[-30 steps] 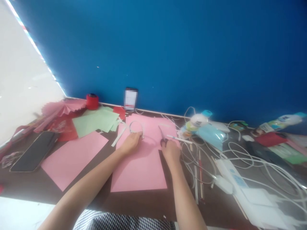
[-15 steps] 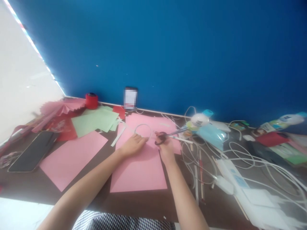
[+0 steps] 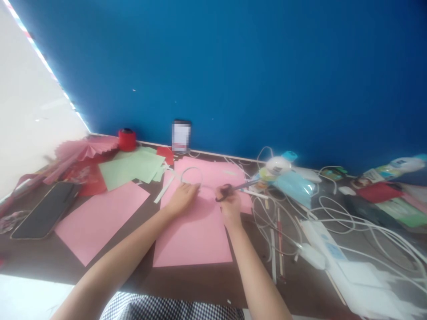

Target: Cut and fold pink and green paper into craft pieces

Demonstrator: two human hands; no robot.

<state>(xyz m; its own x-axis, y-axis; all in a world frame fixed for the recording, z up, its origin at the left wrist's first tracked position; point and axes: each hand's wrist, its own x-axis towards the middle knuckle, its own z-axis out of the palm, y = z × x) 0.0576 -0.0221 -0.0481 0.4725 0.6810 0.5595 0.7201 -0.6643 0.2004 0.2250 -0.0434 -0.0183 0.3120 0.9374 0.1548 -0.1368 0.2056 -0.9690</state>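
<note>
My left hand (image 3: pixel 184 196) is closed over the pink sheet (image 3: pixel 191 249) on the table, its thumb and fingers pinching a thin pale ring (image 3: pixel 191 168) that stands up from the fingertips. Whether the ring is tape or paper I cannot make out. Just to the right, my right hand (image 3: pixel 231 206) has its fingers around the dark handles of a pair of scissors (image 3: pixel 245 185). The blades point away to the right. Under both hands, more pink sheets (image 3: pixel 213 166) lie behind the nearest one.
On the left lie a phone (image 3: pixel 45 211), another pink sheet (image 3: pixel 103 222), green sheets (image 3: pixel 133 165) and a folded pink fan (image 3: pixel 88 149). A red round container (image 3: pixel 127 140) stands by the blue wall. To the right are tangled white cables (image 3: pixel 336 202), a power strip (image 3: pixel 320 235) and a blue packet (image 3: pixel 293 189).
My left hand has shifted a little to the left with the ring, widening the gap to my right hand. The scissors have turned slightly in my right hand, which stays in place.
</note>
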